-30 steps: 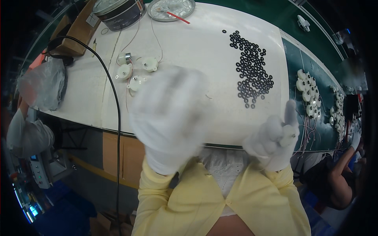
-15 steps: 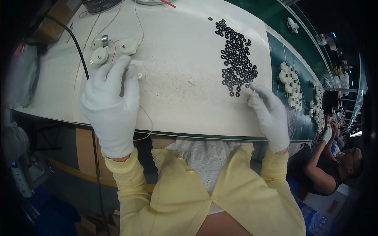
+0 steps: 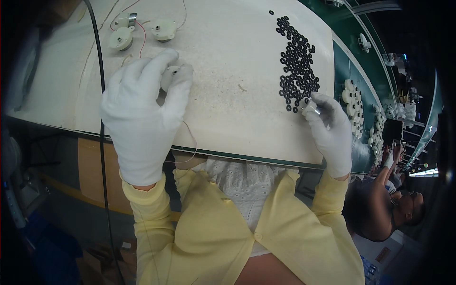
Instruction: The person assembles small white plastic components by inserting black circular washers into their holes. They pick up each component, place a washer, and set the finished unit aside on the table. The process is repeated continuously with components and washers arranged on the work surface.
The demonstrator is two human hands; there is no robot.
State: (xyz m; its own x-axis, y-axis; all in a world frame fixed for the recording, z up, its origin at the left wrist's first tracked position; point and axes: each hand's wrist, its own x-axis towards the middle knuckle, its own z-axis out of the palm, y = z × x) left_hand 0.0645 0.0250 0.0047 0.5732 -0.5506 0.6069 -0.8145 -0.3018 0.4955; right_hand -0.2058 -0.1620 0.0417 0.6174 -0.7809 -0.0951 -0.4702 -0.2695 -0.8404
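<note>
Left hand: On the white table [image 3: 223,109], we see a gloved left hand [image 3: 142,107], its grip closed around a round motor [image 3: 168,80] between thumb and fingers, a short shaft showing in the gap.

Right hand: Across from it, we find the gloved right hand [image 3: 332,135] with its grip pinched on a small white-and-silver piece [image 3: 311,109], just beside the near end of the rings; we cannot tell more of its shape.

Black rings: Dozens of small rings [image 3: 298,61] lie in a long patch, with 1 ring [image 3: 271,12] apart at the far end.

Loose motors: Beyond the left hand, we see 2 white motors [image 3: 121,40] and 1 silver-ended cylinder [image 3: 132,19], with thin red wires [image 3: 143,38] among them.

Near edge: A thin pale wire [image 3: 194,137] loops below the left hand, while a black cable [image 3: 98,54] passes to its left.

Green surface: At right, we count 2 clusters of white motors [image 3: 353,107], with a co-worker [image 3: 375,209] seated nearby.
</note>
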